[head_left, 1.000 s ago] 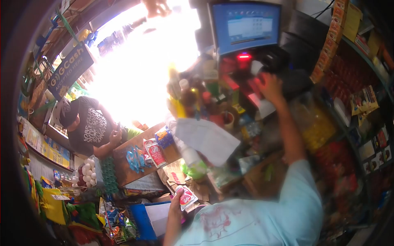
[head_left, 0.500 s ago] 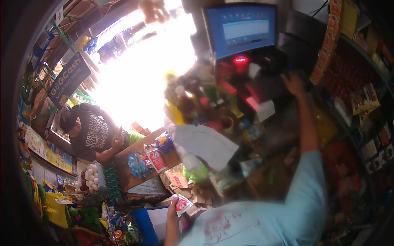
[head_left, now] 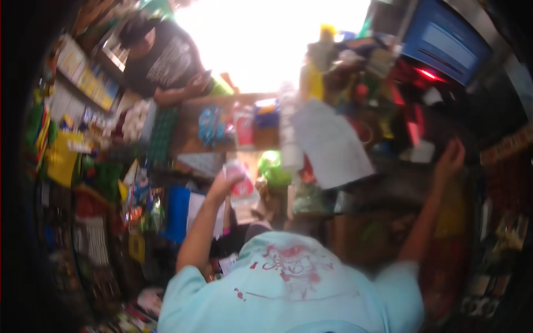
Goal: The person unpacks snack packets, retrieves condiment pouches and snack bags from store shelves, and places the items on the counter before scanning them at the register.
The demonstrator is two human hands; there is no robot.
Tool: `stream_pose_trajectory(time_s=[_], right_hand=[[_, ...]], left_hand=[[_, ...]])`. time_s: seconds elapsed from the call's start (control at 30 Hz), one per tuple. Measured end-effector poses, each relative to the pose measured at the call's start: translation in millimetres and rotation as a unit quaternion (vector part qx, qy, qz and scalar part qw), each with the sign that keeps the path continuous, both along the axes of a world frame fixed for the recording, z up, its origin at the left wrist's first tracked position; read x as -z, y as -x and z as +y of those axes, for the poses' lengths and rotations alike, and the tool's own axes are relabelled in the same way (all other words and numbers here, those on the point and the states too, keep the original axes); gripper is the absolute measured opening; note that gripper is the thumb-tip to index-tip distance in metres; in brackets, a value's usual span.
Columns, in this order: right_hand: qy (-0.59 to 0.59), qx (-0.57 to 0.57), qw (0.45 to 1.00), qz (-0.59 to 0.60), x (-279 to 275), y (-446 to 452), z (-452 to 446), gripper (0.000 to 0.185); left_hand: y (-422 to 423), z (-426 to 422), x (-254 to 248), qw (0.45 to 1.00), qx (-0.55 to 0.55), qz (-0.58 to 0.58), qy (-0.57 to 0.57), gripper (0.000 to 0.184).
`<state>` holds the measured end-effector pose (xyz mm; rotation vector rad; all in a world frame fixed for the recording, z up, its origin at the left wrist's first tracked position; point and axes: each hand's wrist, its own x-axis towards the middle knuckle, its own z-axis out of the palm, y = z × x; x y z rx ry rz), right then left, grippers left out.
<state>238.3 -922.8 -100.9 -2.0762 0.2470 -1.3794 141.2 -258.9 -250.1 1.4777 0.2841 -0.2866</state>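
Note:
My left hand (head_left: 226, 182) is closed around a white and red packet (head_left: 242, 184), held in front of the wooden counter (head_left: 189, 125). On the counter behind it lie another red and white packet (head_left: 243, 126), a heap of light-blue sachets (head_left: 212, 126) and a dark-blue packet (head_left: 267, 112). Off to the right, my right hand (head_left: 454, 157) is above a dark surface below the lit screen (head_left: 446, 40). Its fingers look stretched and slightly apart, holding nothing I can see, though motion blurs them. A small white piece (head_left: 423, 151) lies left of it.
Across the counter a person in a dark shirt (head_left: 166, 55) holds a phone. White paper sheets (head_left: 332, 144) lie at the centre, beside a green plastic bag (head_left: 273, 168). Egg trays (head_left: 162, 130) stand left, a blue folder (head_left: 177, 213) below. Crowded shelves line both sides.
The view has swung right and levelled. My left hand has lifted the packet towards the counter. My right hand has drawn back from beside the screen.

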Motion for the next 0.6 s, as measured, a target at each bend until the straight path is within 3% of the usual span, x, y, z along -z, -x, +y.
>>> stream_pose_trajectory(time_s=[0.07, 0.2, 0.23, 0.27, 0.3, 0.33, 0.43, 0.5, 0.6], right_hand=[[-0.074, -0.078, 0.994, -0.015, 7.8, 29.4, 54.6, 0.028], [0.075, -0.142, 0.984, 0.078, -3.4, 85.4, 176.1, 0.016], [0.047, -0.170, 0.980, 0.088, -4.0, 90.0, 201.2, 0.012], [0.128, -0.193, 0.971, 0.054, 2.3, 87.1, 209.9, 0.005], [0.092, -0.222, 0.968, 0.078, -1.6, 89.3, 226.0, 0.003], [0.088, -0.242, 0.964, 0.070, -5.8, 84.5, 237.1, 0.005], [0.069, -0.208, 0.972, 0.080, -9.9, 76.2, 236.5, 0.007], [0.071, -0.132, 0.986, 0.073, -6.5, 70.0, 207.1, 0.008], [0.056, 0.000, 0.991, 0.125, 4.0, 67.6, 135.1, 0.015]], left_hand=[[-29.9, 5.2, -13.7, 0.999, -0.038, -0.021, -0.011, 0.036], [-97.8, 6.0, -37.7, 0.988, -0.052, -0.089, -0.117, 0.040], [-124.3, 18.9, -23.5, 0.980, -0.023, -0.118, -0.159, 0.040], [-151.6, 21.4, -9.1, 0.968, 0.006, -0.151, -0.198, 0.039], [-156.7, 6.5, -25.8, 0.974, -0.011, -0.174, -0.142, 0.041], [-158.3, -9.6, -58.7, 0.932, -0.011, -0.165, -0.323, 0.047], [-169.8, -18.8, -59.8, 0.806, 0.007, -0.175, -0.566, 0.057], [-180.4, -4.6, -31.0, 0.745, 0.024, -0.182, -0.642, 0.056], [-160.6, 5.2, -25.0, 0.733, -0.006, -0.257, -0.630, 0.054]])
